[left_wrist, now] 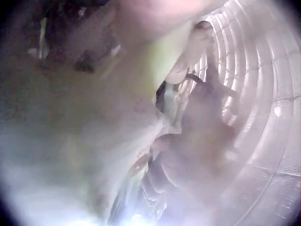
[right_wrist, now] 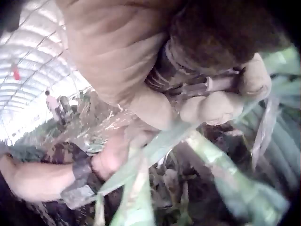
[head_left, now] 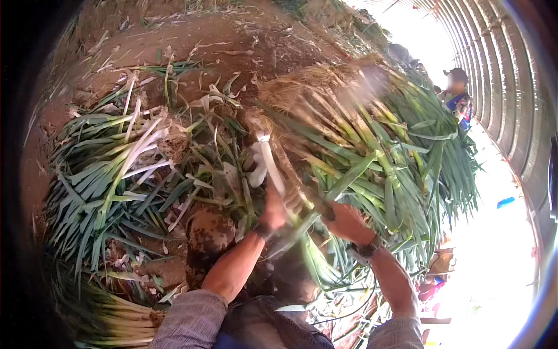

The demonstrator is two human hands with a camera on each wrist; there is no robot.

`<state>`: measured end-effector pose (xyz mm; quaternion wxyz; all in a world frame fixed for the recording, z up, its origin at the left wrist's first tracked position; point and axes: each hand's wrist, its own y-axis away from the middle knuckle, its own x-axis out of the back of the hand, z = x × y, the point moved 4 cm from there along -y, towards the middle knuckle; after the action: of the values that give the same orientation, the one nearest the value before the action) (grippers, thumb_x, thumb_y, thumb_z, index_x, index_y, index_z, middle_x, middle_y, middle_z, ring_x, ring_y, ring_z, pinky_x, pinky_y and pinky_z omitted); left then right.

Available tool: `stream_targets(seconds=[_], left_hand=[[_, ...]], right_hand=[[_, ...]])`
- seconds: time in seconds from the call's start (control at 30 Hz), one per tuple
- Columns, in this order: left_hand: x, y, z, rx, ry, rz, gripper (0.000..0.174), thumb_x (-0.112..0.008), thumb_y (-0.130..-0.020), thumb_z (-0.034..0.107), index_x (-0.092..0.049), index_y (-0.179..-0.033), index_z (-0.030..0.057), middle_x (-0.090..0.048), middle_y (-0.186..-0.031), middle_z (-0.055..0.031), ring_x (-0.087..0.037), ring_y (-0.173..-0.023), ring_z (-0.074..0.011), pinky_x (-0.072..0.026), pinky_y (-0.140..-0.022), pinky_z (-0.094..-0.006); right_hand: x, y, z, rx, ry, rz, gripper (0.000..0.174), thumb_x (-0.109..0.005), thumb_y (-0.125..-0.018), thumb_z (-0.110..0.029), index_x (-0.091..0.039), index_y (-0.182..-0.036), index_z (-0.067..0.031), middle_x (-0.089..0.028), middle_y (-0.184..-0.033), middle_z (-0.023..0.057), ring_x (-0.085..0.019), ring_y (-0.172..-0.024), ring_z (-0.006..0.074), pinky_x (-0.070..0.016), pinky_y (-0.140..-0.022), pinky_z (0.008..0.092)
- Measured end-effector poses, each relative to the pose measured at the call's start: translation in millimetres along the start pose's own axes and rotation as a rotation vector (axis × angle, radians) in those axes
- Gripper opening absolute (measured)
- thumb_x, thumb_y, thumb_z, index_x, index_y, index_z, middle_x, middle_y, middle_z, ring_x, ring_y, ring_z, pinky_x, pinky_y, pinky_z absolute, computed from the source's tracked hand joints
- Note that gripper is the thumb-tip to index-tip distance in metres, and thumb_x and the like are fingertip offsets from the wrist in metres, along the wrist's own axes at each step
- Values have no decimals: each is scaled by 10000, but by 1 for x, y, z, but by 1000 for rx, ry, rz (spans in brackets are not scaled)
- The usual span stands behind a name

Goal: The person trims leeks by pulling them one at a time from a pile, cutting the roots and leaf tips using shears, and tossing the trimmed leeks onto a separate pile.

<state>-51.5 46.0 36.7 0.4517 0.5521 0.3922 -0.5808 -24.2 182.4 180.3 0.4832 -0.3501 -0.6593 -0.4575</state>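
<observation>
In the head view the left hand [head_left: 274, 205] grips a leek with a white stalk [head_left: 268, 161], its root end up and its green leaves [head_left: 317, 262] hanging below. To its right, the right hand [head_left: 347, 223] has its fingers curled round a leaf of that leek. From the right wrist view, the right hand [right_wrist: 127, 61] pinches a long green leaf [right_wrist: 162, 147], with a dark brown thing by its fingers that I cannot identify. Beyond that leaf is the left hand [right_wrist: 114, 153]. The left wrist view is blurred, with a pale green-white stalk [left_wrist: 162, 56] close up.
A large pile of untrimmed leeks [head_left: 360, 131] lies at the right, roots away. Cleaned leeks [head_left: 110, 151] lie at the left, more [head_left: 116, 317] at the lower left. Loose leaf scraps cover the soil [head_left: 203, 46]. A person in a cap [head_left: 458, 99] is farther back by the ribbed wall [head_left: 505, 75].
</observation>
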Motion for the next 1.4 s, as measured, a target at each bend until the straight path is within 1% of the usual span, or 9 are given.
stream_targets(seconds=[0.1,0.33,0.43,0.47,0.67,0.83,0.97,1.03,1.4], left_hand=[[0,-1,2,-16,-17,-58,680,-238,-931,749,-400,-623,164,-272,-494,60,-275,-404,-116,-282,-390,-294],[46,-9,-3,6,-62,116,833,-203,-692,977,-411,-713,171,-270,-523,78,-273,-443,-110,-284,-469,-287],[51,-12,-3,65,-1,144,872,-203,-708,966,-478,-770,141,-252,-525,71,-272,-441,-115,-288,-467,-294],[49,-9,-1,55,-48,101,838,-302,-666,975,-484,-822,171,-336,-588,83,-294,-490,-98,-293,-482,-282],[74,-16,-11,37,-101,312,943,-330,-660,973,-548,-1029,133,-558,-714,23,-469,-563,-135,-421,-549,-345],[100,-19,-15,62,-179,297,926,-334,-671,966,-560,-1070,161,-596,-865,9,-543,-730,-154,-469,-650,-379],[105,-17,-17,76,-163,323,946,-346,-654,975,-558,-1074,155,-609,-859,2,-534,-744,-167,-457,-692,-395],[88,-10,-16,38,-215,537,952,-346,-632,990,-562,-1042,159,-625,-817,2,-509,-719,-179,-436,-719,-392],[92,-9,-20,56,-279,487,1005,-260,-643,1001,-559,-1094,155,-666,-939,-57,-500,-743,-188,-409,-697,-376]], right_hand=[[10,-12,-4,-28,24,11,412,-644,-831,-308,-630,-1204,-133,-683,-892,178,-649,-835,387,-507,-752,472],[9,19,37,-106,147,-123,260,-670,-793,-315,-640,-885,-74,-658,-773,164,-629,-737,392,-487,-680,469],[3,56,77,-200,124,-166,254,-666,-797,-327,-637,-851,-81,-654,-758,167,-629,-727,392,-487,-673,472],[5,66,88,-208,120,-169,254,-666,-797,-327,-637,-851,-81,-654,-758,167,-629,-727,392,-487,-673,472],[-26,117,145,-194,172,-134,250,-651,-804,-339,-617,-835,-93,-647,-730,181,-638,-720,402,-497,-669,487],[-55,103,139,-184,149,-90,255,-656,-800,-344,-615,-870,-103,-645,-721,185,-633,-709,413,-499,-668,495],[-63,86,135,-116,114,-82,253,-658,-791,-322,-630,-904,-97,-648,-730,189,-634,-711,415,-504,-683,497],[-62,78,130,-79,117,-67,245,-658,-790,-302,-636,-911,-90,-645,-718,187,-636,-710,409,-505,-679,495],[-62,17,84,-41,71,-34,247,-630,-786,-282,-636,-915,-72,-655,-757,211,-646,-753,414,-512,-719,503]])
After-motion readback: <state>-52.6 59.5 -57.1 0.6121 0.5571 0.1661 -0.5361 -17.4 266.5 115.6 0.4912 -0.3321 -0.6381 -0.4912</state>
